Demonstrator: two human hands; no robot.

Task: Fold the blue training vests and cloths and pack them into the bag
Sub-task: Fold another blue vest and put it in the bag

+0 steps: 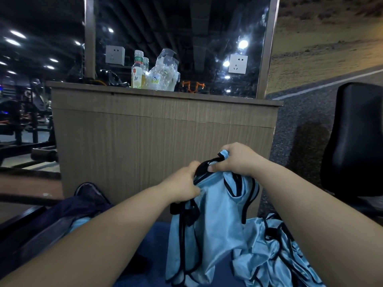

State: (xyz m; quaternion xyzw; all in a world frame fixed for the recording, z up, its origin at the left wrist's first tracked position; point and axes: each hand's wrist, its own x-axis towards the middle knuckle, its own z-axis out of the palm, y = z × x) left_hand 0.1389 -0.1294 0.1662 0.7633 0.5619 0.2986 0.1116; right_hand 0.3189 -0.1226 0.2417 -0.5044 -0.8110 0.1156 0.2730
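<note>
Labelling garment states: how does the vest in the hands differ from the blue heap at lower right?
The held vest is up in the air, gripped at its top by the left hand and right hand. The heap lies low beside it with no hand on it. The held vest hangs long and fairly smooth, while the heap is crumpled and tangled. Both are shiny light blue fabric with black trim.

Light-blue, black-trimmed vest (209, 228) hangs above crumpled vests (269, 251).

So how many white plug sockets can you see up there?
2. The left socket sits beside the bottles; the right socket sits right of the plastic bag. More might hide behind that clutter.
</note>
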